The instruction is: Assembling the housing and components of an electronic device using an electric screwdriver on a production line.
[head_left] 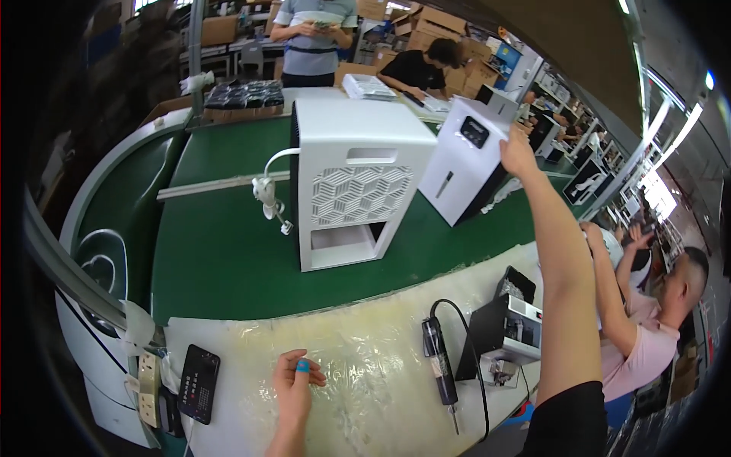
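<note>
- Reaching far forward, the person's right hand (516, 152) touches the top corner of a tilted white unit (466, 164) on the green belt (221, 259); whether the fingers grip it or only press on it cannot be told.
- The left hand (293, 381) rests open and empty on a plastic-covered bench (365, 343), with a blue band on one finger.
- A second unit (354, 179), white with a patterned grille, stands upright on the belt just left of the tilted one, and a white cord (268, 190) hangs bundled at its left side.
- A black electric screwdriver (440, 369) lies on the bench, right of the left hand, its cable looping upward.
- A small grey and black part (506, 327) sits just right of the screwdriver.
- A dark phone (199, 383) lies near the bench's left edge, well left of the left hand.
- At the right, another worker (647, 320) in a pink shirt raises both arms.
- Two more people stand beyond the belt among cardboard boxes (445, 23).
</note>
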The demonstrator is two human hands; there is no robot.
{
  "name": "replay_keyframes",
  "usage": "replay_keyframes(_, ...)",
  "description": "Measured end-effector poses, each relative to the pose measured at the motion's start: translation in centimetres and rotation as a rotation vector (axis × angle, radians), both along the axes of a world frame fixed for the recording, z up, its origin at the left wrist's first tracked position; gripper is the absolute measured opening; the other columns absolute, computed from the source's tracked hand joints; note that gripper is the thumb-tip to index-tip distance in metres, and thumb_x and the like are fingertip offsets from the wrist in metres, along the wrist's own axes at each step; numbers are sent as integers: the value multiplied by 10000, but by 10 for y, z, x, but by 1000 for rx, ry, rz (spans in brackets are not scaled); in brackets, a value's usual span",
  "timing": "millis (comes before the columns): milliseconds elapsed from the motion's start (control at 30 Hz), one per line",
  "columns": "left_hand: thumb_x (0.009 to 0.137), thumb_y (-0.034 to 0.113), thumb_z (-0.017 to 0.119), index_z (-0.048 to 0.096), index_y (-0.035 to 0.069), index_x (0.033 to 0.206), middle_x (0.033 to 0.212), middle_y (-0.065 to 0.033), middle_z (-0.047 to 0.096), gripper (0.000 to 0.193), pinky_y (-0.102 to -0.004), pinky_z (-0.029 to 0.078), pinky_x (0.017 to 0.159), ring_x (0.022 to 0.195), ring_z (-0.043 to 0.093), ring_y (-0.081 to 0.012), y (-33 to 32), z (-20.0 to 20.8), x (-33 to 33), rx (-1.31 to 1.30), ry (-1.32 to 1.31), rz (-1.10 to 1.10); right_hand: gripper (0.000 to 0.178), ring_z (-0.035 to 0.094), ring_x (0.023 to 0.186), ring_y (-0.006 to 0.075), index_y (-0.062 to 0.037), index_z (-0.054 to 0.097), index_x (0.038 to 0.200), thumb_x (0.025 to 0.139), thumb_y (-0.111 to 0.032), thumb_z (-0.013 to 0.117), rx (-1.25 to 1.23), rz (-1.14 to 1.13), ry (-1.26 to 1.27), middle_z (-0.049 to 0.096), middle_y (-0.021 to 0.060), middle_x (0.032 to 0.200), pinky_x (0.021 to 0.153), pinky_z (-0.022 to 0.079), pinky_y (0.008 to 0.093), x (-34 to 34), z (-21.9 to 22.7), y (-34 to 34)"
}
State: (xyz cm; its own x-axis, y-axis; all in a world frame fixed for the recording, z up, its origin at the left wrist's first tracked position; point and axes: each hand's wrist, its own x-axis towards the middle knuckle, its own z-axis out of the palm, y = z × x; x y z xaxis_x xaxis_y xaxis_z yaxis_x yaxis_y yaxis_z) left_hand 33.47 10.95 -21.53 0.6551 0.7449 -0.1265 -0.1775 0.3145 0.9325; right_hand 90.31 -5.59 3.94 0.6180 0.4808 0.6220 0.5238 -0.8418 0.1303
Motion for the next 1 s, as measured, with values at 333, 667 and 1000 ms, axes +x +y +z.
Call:
replay_keyframes(333, 949, 71, 473, 509, 19, 1117, 814, -130, 613, 180, -305, 527, 528, 617, 619, -190, 7, 3, -18, 1, 97, -13, 527, 611, 1009, 406, 56, 597, 1059, 933, -437, 457, -150, -262, 96, 627, 258, 1088, 905, 468, 489, -41, 57, 84)
replay_keyframes(667, 969, 133, 484, 535, 34, 1155, 794, -74, 603, 217, -285, 506, 586, 645, 584, -148, 4, -4, -18, 30, 131, -50, 994, 556, 1167, 381, 36, 594, 1214, 743, -818, 402, -170, -333, 218, 570, 273, 1235, 1001, 415, 457, -17, 60, 89)
replay_keyframes(1000, 957, 60, 464, 522, 9, 1190, 890, -109, 645, 246, -278, 550, 649, 744, 656, -148, 14, -12, -17, -5, 94, -145, 880, 596, 1054, 442, 116, 639, 1030, 787, -718, 505, -10, -163, 271, 609, 345, 1061, 912, 466, 467, -27, 38, 109)
